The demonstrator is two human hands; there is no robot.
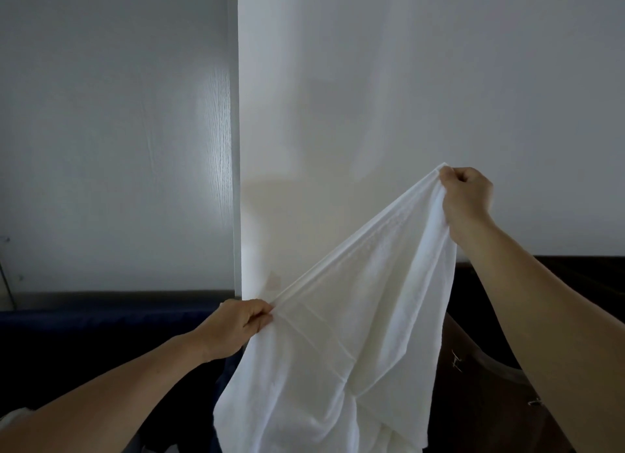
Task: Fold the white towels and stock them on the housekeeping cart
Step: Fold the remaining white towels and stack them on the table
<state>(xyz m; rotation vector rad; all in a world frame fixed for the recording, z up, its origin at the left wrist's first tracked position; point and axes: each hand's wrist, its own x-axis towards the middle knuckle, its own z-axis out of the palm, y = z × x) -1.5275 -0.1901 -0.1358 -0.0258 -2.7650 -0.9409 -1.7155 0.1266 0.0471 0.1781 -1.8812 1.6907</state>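
Presently we hold the thin white cotton towel [341, 334] taut, left hand [236, 327] and right hand [466, 195] pinching its edge; levelling, then folding, comes next.

The towel [355, 334] you hold is thin white cloth, matt, creased with fine fold lines and edged with a flat hem, and light shows faintly through it near the top edge. Ahead of you the panel [118, 131] on the left has a pale grey wood-grain finish with a soft sheen where light strikes it, while the wall [422, 80] on the right is smooth, matt and off-white. Low on the left a strip of dark blue fabric [101, 320] looks soft and dull.
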